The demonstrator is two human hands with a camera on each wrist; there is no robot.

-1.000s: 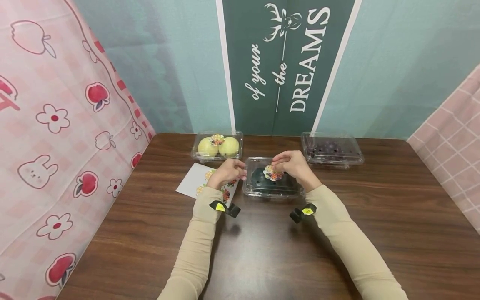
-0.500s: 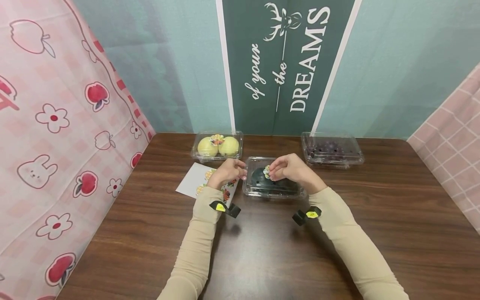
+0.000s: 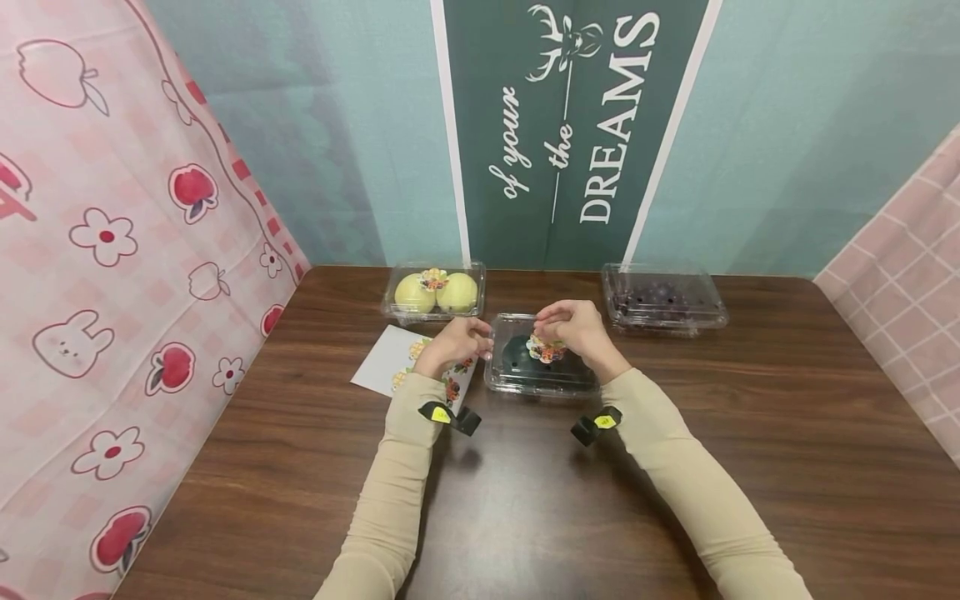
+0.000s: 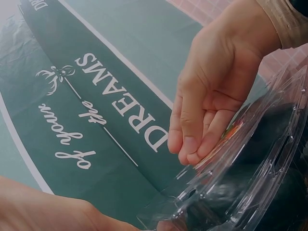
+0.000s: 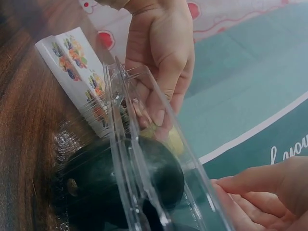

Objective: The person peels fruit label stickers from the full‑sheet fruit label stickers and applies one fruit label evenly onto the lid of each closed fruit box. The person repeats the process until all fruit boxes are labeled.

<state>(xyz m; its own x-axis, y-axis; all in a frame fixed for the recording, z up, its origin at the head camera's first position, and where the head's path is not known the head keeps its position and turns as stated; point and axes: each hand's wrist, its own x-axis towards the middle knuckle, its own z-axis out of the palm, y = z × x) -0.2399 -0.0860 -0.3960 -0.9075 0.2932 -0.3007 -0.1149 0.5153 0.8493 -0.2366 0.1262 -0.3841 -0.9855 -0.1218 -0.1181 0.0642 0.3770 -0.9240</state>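
A clear plastic clamshell box (image 3: 498, 385) with a dark green, rounded fruit (image 5: 120, 183) inside lies before me, its lid down. On the lid is a flower-shaped sticker (image 3: 545, 351) printed with colourful fruit. My left hand (image 3: 454, 343) holds the box by its left side, thumb and fingers at the edge. The fingertips of my right hand (image 3: 581, 327) press on the sticker's upper part and hide some of it; in the left wrist view this hand (image 4: 211, 91) has its fingers extended down against the lid.
A white sticker sheet (image 3: 381, 365) lies left of the box, partly under my left wrist. At the back left stands a clear box (image 3: 432, 317) with two yellow-green fruits and a similar sticker. Another clear box (image 3: 675, 320) with dark purple grapes stands at the back right.
My right hand shifted down over the sticker half a second ago, then moved back up, leaving more of the sticker showing. The left hand has stayed at the box's side.
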